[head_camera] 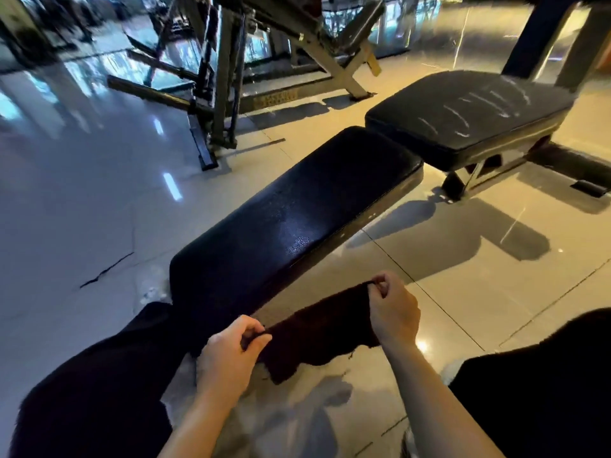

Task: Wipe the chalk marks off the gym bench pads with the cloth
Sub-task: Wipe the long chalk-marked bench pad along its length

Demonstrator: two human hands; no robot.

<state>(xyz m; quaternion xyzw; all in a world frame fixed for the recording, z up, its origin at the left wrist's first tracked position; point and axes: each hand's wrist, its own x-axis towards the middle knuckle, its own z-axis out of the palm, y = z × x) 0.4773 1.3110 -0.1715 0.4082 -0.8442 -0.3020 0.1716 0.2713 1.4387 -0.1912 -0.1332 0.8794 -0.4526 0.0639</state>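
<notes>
Both hands, left (pixel 228 355) and right (pixel 391 312), pinch opposite corners of the dark cloth (pixel 317 332), stretched just below the near pad (pixel 291 209), which shows no marks. Chalk (pixel 476 110) streaks the far pad (pixel 463 117). Best practice: fold the cloth flat, then wipe along each streak.

Glossy tiled floor (pixel 72 200) all around, pale grey on the left, warm yellow on the right — ceiling lights mirrored in it. A dark crack (pixel 105 269) running through the left-hand tiles. Metal-framed gym machine (pixel 228 77) standing at the top, its foot bars flat on the floor. Dark upright post (pixel 535 34) at top right. Black trouser legs (pixel 99 391) in the foreground — blurred beyond that.
</notes>
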